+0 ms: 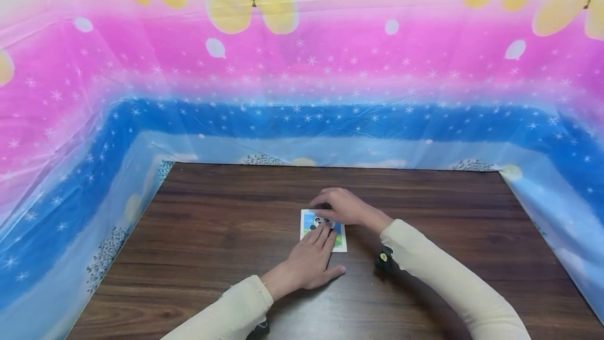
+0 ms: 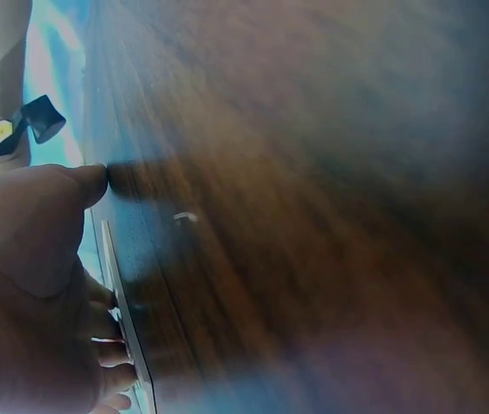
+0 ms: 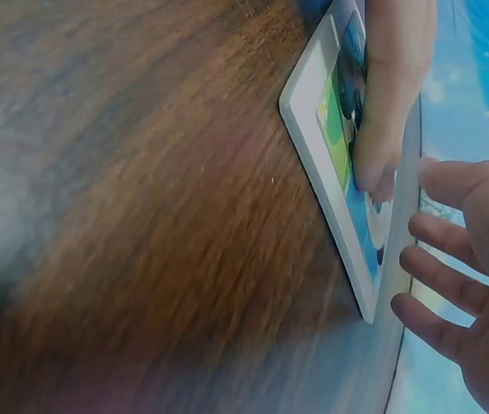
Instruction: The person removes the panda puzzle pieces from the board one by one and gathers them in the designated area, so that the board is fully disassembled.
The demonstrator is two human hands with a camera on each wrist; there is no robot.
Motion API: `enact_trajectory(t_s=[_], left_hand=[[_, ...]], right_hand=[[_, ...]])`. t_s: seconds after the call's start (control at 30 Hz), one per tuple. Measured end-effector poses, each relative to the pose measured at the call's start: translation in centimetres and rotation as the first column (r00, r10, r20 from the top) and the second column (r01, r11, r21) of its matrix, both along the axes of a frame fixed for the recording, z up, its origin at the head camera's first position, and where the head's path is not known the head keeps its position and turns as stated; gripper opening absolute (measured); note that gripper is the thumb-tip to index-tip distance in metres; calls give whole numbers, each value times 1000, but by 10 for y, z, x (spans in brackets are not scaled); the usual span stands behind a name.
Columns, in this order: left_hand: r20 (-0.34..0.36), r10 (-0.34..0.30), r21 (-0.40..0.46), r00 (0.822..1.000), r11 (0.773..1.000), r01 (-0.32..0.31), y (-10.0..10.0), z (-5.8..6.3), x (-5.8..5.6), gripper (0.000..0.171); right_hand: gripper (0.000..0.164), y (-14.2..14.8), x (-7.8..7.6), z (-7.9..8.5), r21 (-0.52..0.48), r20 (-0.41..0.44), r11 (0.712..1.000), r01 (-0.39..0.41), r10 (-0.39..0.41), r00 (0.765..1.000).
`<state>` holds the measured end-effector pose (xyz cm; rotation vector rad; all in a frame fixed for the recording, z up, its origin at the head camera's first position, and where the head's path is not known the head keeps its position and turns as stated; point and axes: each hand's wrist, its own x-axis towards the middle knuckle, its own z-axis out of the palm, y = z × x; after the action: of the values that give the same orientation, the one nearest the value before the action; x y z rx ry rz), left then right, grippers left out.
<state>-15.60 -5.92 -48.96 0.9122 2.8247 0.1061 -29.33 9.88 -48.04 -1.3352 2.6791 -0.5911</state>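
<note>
A small white-bordered picture board [image 1: 343, 245] lies flat on the dark wooden table, showing blue sky, green grass and a panda face [image 1: 318, 222]. My left hand [image 1: 311, 261] reaches over its near edge, fingers straight and resting on the panda, thumb spread out to the side. The fingers hide the lower part of the picture. My right hand [image 1: 343, 206] arches over the board's far right edge with loosely bent fingers. In the right wrist view these right-hand fingers [image 3: 442, 259] are spread and hold nothing, just beyond the white border [image 3: 317, 164].
The brown wood-grain table [image 1: 212, 214] extends around the board on all sides. A pink and blue patterned cloth [image 1: 292, 114] hangs behind and beside it. Each wrist wears a small dark camera, such as the right one [image 1: 384, 258].
</note>
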Motion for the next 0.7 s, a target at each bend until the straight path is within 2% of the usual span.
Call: enact_trajectory(t_s=[0.37, 0.7], left_hand=[[15, 2, -6, 1000, 1000, -2, 0, 0, 1, 86], [27, 10, -12, 1000, 1000, -10, -1, 3, 2, 87]], right_hand=[[27, -13, -1, -4, 16, 15, 999, -50, 50, 999], [25, -18, -2, -9, 38, -8, 998, -51, 51, 999]])
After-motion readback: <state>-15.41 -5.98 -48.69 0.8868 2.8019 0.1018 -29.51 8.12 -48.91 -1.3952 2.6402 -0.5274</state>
